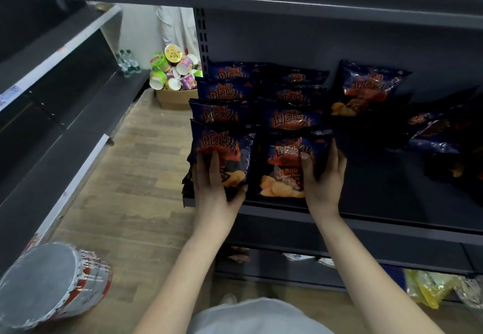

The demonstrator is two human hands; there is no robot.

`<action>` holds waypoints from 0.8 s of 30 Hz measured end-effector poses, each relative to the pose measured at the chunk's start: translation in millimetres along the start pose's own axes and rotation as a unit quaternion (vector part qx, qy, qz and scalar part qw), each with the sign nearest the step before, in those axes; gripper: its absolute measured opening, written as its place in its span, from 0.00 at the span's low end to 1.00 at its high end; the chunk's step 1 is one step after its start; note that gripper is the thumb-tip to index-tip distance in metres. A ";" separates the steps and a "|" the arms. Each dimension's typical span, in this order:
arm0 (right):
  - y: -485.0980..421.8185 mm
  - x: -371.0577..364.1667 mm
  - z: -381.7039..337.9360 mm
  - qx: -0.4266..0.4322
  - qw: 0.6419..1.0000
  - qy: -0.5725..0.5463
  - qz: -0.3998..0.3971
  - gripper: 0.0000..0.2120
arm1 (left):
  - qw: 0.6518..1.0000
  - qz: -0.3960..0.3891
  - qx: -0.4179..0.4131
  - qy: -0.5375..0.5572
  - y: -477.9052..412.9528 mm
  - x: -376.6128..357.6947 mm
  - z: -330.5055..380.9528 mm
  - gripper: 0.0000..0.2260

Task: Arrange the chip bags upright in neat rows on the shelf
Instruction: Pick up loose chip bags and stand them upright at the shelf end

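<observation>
Dark blue chip bags with orange flame print stand upright in two rows at the left end of the dark shelf. My left hand grips the front bag of the left row, fingers up its face and thumb at its lower right. My right hand holds the front bag of the right row, thumb on its face and fingers behind its right edge. Another bag leans upright against the back panel. Several more bags lie loosely piled at the right.
A cardboard box heaped with instant noodle cups sits on the wooden floor beyond the shelf's left end. Dark shelving lines the left side. A stack of foil-lidded cups is at bottom left. Yellow packets lie on the lower shelf.
</observation>
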State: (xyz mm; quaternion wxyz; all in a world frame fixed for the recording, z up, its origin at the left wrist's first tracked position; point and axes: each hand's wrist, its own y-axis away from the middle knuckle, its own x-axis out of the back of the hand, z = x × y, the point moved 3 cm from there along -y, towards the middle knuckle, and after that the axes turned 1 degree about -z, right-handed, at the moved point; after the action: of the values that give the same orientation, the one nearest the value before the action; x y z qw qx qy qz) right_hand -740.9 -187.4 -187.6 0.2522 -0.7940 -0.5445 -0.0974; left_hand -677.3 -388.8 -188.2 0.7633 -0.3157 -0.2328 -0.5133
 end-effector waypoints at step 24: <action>48.4 7.5 -0.9 0.048 0.994 0.093 -0.033 0.35 | 0.995 0.032 -0.056 0.075 2.5 9.8 -12.0 0.33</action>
State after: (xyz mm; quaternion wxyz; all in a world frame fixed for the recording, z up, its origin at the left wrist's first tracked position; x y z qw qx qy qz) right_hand -693.6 -195.3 -197.8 0.3358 -0.7505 -0.5484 -0.1526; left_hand -671.0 -403.0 -190.4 0.7756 -0.3261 -0.1359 -0.5232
